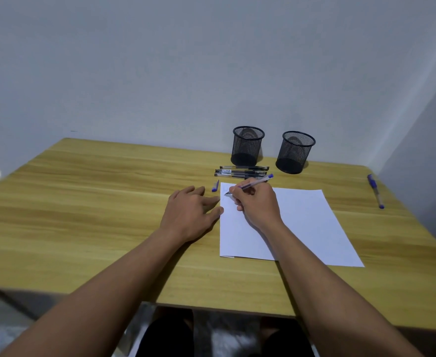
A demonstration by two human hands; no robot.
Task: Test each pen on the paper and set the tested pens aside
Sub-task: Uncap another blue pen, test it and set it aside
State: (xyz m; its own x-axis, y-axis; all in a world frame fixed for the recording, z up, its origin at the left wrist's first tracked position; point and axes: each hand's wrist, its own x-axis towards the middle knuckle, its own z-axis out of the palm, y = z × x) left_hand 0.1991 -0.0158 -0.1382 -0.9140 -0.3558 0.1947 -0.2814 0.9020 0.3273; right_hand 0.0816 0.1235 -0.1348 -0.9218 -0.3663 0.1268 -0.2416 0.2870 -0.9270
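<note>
My right hand [258,202] grips a blue pen [255,182] with its tip down on the top left corner of the white paper [304,222], where a few thin marks show. Flat on the table lies my left hand [191,210], fingers spread, fingertips touching the paper's left edge. A loose blue pen cap [215,186] lies just beyond the left hand. Several black pens [242,171] lie in a bundle behind the paper. Another blue pen [375,191], capped, lies alone at the far right of the table.
Two black mesh pen cups, one on the left [247,145] and one on the right [294,152], stand at the back near the wall. The wooden table [83,202] stretches out to the left. Its front edge is close to my body.
</note>
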